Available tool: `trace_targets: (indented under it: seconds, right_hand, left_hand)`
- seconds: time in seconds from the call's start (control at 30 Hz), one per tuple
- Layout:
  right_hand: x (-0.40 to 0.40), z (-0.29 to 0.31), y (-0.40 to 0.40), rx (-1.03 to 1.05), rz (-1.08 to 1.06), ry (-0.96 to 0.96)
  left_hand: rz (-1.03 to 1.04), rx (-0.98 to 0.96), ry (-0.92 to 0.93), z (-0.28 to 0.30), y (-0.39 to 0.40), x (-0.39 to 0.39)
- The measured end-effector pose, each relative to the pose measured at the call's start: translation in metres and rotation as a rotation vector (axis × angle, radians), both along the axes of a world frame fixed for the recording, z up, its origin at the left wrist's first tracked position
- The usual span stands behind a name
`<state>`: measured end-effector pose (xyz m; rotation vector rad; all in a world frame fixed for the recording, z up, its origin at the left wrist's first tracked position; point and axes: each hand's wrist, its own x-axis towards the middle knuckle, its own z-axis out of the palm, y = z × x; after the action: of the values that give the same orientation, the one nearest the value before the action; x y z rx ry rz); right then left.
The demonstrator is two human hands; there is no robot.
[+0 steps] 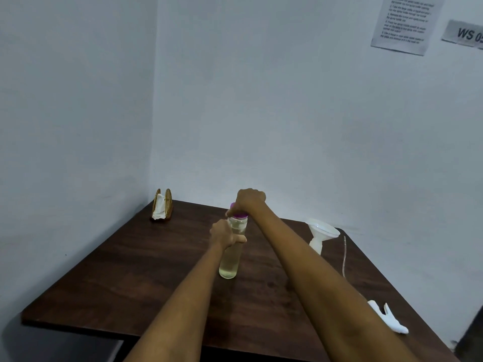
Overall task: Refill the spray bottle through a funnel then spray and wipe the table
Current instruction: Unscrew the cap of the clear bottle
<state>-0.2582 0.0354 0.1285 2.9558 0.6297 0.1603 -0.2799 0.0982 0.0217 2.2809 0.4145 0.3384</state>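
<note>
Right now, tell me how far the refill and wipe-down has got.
Early on. In hand: the left hand grips the clear bottle, which holds pale liquid, while the right hand grips its purple cap. Whether the cap is going on or off cannot be told. The funnel sits on the table apart from the bottle, and a white spray head with tube lies loose. Spraying and wiping look undone; the tissue is in its holder.

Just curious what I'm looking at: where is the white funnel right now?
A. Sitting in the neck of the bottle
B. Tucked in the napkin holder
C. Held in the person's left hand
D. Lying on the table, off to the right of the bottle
D: the funnel lies on the table, right of the bottle, which both hands are holding.
</note>
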Motion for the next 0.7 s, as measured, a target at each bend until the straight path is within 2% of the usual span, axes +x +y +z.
trace_targets:
  seconds: [0.13,0.3,0.37,0.47,0.6,0.7]
  right_hand:
    - [-0.003,0.019,0.0,0.028,0.097,0.245]
    - [-0.002,0.005,-0.003,-0.013,0.02,-0.001]
    - [-0.002,0.001,-0.005,0.011,0.051,-0.008]
    - [-0.003,0.012,-0.011,0.036,0.114,0.09]
    - [0.003,0.023,-0.013,0.109,0.175,0.325]
    - [0.007,0.026,-0.013,0.096,0.266,0.383]
  left_hand:
    - [-0.002,0.026,-0.007,-0.001,-0.001,0.0]
    - [-0.018,0.021,0.001,0.0,-0.001,-0.003]
    - [-0.014,0.031,0.003,0.0,-0.001,-0.003]
    - [-0.002,0.006,0.013,0.002,0.0,-0.003]
    - [0.001,0.013,0.02,0.002,-0.001,-0.003]
    - [-0.002,0.009,0.018,0.002,0.0,0.0]
